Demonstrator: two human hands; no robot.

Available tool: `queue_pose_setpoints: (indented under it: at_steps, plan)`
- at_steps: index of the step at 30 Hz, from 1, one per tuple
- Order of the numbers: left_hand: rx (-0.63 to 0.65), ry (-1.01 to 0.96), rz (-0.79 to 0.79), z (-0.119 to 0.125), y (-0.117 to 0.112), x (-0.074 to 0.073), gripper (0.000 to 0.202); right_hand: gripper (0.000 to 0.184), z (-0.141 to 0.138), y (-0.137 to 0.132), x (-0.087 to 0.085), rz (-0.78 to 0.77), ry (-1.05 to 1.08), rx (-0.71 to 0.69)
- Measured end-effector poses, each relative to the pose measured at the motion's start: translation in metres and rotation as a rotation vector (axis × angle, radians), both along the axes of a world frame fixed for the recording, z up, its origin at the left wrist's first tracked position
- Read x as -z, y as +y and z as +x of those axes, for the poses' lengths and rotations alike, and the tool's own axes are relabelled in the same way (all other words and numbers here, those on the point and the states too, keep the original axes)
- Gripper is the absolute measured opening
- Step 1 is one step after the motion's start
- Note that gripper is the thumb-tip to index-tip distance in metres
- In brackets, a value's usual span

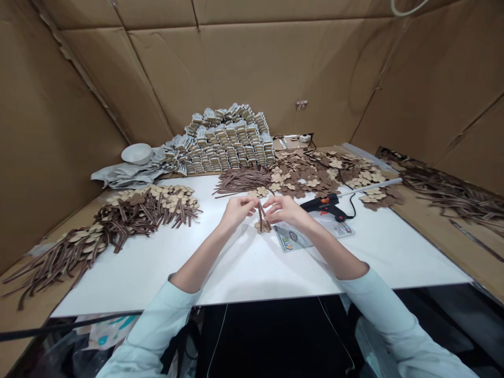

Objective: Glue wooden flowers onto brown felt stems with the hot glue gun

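Observation:
My left hand and my right hand meet above the middle of a white board. Between their fingertips stands a small bundle of thin brown strips, apparently wooden, held upright and pinched from both sides. Just below it, pale flower-shaped wooden cut-outs lie on the board, touching the bundle's lower end. A black and orange hot glue gun rests close to my right hand, beside a printed packaging card.
Piles of flower cut-outs and brown strips lie around the board, behind a large stack of packaged kits. A white bowl sits at back left. Cardboard walls surround the bench.

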State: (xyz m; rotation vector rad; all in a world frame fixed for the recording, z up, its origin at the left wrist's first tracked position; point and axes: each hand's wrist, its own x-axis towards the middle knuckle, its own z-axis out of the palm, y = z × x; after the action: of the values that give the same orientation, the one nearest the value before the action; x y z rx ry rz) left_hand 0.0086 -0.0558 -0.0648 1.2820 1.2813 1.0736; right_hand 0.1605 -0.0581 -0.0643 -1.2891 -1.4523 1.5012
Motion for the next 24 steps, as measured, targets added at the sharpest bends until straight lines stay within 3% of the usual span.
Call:
queue_pose_setpoints:
  at_steps: [6, 10, 14, 19, 24]
  plan:
    - [0.016, 0.008, 0.001, 0.000, 0.000, 0.001, 0.013, 0.027, 0.003, 0.000, 0.002, 0.002, -0.116, -0.062]
    - [0.115, 0.044, 0.040, 0.000, 0.000, 0.000, 0.014, 0.025, 0.004, 0.001, 0.000, 0.165, -0.201, -0.054]
    - [0.227, 0.126, 0.097, 0.000, -0.001, -0.001, 0.020, 0.019, 0.005, 0.002, -0.002, 0.308, -0.122, -0.027]
    - [0.305, 0.062, 0.035, -0.003, -0.003, -0.003, 0.026, 0.029, 0.007, 0.002, -0.006, 0.327, -0.064, -0.043]
    - [0.299, -0.060, -0.015, -0.003, -0.005, -0.006, 0.022, 0.023, 0.005, 0.000, -0.009, 0.295, -0.005, 0.040]
